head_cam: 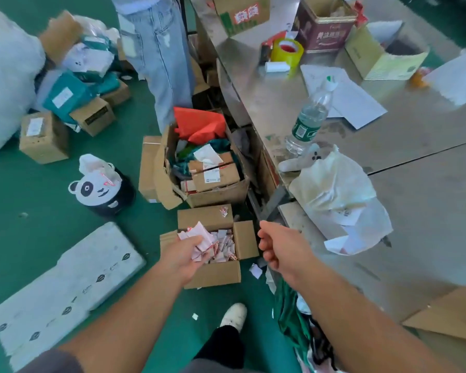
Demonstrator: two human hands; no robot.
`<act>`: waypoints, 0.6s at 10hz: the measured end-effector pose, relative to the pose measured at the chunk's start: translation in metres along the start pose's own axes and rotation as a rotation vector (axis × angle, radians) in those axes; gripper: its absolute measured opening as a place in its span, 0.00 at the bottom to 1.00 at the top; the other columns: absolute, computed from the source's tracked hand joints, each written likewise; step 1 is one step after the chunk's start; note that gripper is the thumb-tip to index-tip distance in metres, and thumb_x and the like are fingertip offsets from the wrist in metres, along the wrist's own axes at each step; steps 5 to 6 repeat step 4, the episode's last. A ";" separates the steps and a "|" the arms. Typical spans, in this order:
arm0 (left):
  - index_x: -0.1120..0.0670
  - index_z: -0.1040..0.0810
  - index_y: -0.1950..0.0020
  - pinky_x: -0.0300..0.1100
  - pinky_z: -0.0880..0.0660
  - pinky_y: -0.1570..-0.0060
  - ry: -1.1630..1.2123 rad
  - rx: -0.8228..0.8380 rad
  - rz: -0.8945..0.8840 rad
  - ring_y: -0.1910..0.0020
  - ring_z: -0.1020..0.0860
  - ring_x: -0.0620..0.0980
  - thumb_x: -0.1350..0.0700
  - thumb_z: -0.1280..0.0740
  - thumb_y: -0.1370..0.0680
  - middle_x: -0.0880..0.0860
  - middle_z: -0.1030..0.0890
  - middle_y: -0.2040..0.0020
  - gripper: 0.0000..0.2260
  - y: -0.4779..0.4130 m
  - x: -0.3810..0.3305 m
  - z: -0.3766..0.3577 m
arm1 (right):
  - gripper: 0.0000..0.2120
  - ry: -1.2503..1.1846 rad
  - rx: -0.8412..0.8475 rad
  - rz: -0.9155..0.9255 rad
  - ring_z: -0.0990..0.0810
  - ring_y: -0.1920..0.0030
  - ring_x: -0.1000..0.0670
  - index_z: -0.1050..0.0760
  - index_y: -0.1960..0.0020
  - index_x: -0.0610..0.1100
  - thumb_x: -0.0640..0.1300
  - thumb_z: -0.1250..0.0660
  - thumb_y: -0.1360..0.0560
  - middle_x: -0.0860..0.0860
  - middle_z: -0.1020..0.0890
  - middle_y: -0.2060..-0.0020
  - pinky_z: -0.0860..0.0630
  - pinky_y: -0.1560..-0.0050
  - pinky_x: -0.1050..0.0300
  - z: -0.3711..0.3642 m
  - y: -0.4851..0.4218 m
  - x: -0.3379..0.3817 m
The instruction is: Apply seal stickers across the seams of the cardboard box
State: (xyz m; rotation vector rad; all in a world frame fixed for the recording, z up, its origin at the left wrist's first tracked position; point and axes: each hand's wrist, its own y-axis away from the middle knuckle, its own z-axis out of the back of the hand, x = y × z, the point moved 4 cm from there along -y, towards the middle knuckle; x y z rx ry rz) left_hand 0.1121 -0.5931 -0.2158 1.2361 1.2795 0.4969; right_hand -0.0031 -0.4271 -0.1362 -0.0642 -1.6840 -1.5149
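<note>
Head view, looking down. Small open cardboard box (213, 274) sits on green floor (38, 238) just below frame centre, flaps spread, filled with loose white-and-red paper scraps (223, 244); whether these are stickers or backing waste cannot be told. Left hand (182, 255) is over the box's 9 o'clock side, fingers closed round a bunch of the same white-and-red papers (202, 235). Right hand (277, 244) hovers at the box's 3 o'clock, apart from the left, fingers loosely curled, nothing visible in it; cannot tell how far it is closed.

At 12 o'clock from the small box, touching or nearly so, a bigger open carton (213, 195) packed with brown parcels, red paper and teal bags. At 10 o'clock, a panda-faced bin (102, 189) with white paper inside. At 8 o'clock, a long white foam slab (65, 289) lying flat. At 6 o'clock, a white shoe (233, 314).

Steel table (414, 184) runs along the 1 to 4 o'clock side. On it: clear water bottle (308, 119), yellow tape roll (287, 51), dark red tin (324, 22), white plastic bag (339, 195). Far at 11 o'clock, a heap of brown boxes and teal parcels (76, 95); a standing person's jeans (162, 57) at 12 o'clock.
</note>
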 end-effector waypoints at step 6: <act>0.59 0.23 0.44 0.62 0.26 0.45 -0.050 -0.101 0.125 0.45 0.23 0.60 0.55 0.41 0.20 0.62 0.24 0.39 0.11 -0.047 -0.010 -0.016 | 0.11 -0.084 -0.103 -0.015 0.31 0.72 0.53 0.24 0.55 0.44 0.50 0.36 0.20 0.50 0.25 0.69 0.37 0.73 0.60 0.022 -0.035 0.003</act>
